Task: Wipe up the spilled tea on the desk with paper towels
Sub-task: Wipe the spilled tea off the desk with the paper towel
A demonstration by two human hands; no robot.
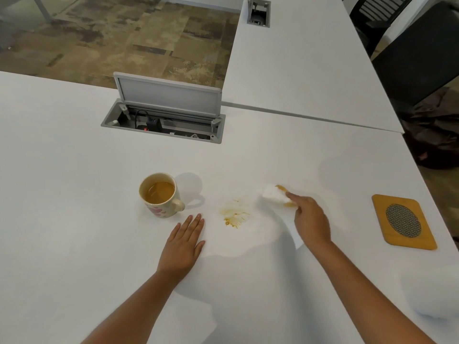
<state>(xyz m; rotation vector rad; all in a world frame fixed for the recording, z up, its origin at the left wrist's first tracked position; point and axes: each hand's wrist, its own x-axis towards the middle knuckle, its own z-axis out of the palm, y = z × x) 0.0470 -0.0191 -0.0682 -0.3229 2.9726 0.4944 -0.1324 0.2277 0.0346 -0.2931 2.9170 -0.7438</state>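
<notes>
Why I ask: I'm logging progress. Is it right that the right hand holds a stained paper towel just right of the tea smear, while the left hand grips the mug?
Not quite. In the head view the left hand lies flat on the desk near the mug, not touching it. The right hand does hold the stained paper towel right of the tea smear.

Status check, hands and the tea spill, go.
Left hand flat on desk. Right hand holds stained paper towel. Tea spill remains. Mug stands left, clear.
</notes>
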